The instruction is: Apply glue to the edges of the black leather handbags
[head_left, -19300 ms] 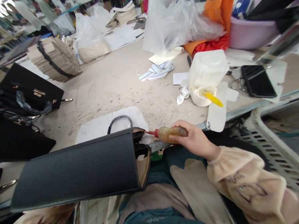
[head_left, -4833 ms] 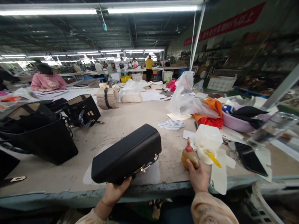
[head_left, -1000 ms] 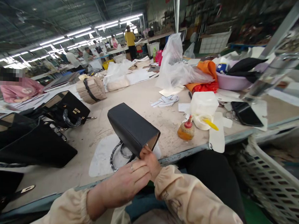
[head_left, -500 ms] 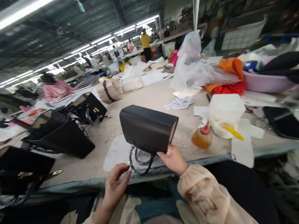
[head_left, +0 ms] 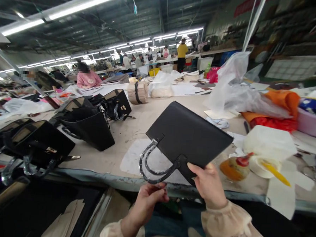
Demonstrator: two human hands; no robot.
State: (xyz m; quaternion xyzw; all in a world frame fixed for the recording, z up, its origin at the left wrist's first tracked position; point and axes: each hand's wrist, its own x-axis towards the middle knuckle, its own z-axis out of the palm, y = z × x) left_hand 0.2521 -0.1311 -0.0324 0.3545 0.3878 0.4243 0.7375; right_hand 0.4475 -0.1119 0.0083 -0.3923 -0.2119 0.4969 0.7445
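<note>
A black handbag (head_left: 190,132) is held tilted over the table's front edge, its flat side facing me. Two rounded handles hang from it, and clear plastic film wraps at least part of the handle (head_left: 142,160). My right hand (head_left: 210,181) grips the bag's lower right corner, thumb on the near side. Just below the handles, my left hand (head_left: 151,199) has its fingers curled and pressed together; whether anything is pinched in them is hidden. Under the bag lies a pale sheet (head_left: 132,156).
More black handbags (head_left: 90,125) stand at the left. At the right are a glue bottle (head_left: 235,168) with a red cap, a tape roll (head_left: 261,165), a yellow-handled tool (head_left: 277,174) and a translucent container (head_left: 269,142). A plastic bag (head_left: 228,83) lies behind. Co-workers are farther back.
The handbag has turned from showing its narrow edge to showing its flat side, with handles swung left. My left hand has closed its fingers below the handles. The view has shifted left.
</note>
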